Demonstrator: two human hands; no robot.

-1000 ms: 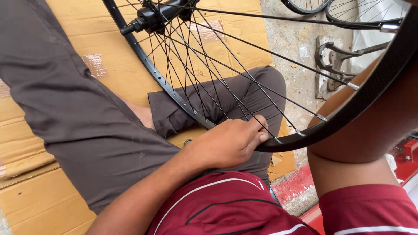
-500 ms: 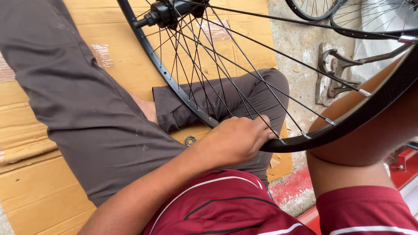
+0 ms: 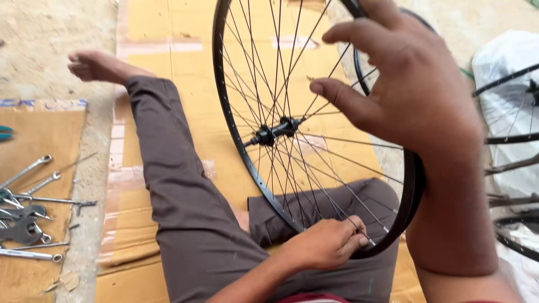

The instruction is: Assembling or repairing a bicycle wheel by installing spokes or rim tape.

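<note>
At the far left, about seven or eight metal wrenches (image 3: 25, 216) lie scattered on a sheet of brown cardboard (image 3: 48, 132) over sandy ground (image 3: 50, 39); beside it a larger yellow cardboard sheet (image 3: 168, 33), patched with strips of pale tape, carries the seated person's grey-trousered legs (image 3: 179, 196), one bare foot (image 3: 95, 64) stretched away; one black bicycle wheel (image 3: 224, 112) stands upright over the lap, its hub (image 3: 275, 132) mid-frame; the left hand (image 3: 325, 244) sits at the lower rim, fingers curled together, pinching a spoke; the right hand (image 3: 410, 84) steadies the near rim, fingers spread apart; at the right, further black wheels (image 3: 505, 140) rest against a white plastic bag (image 3: 505, 62).
</note>
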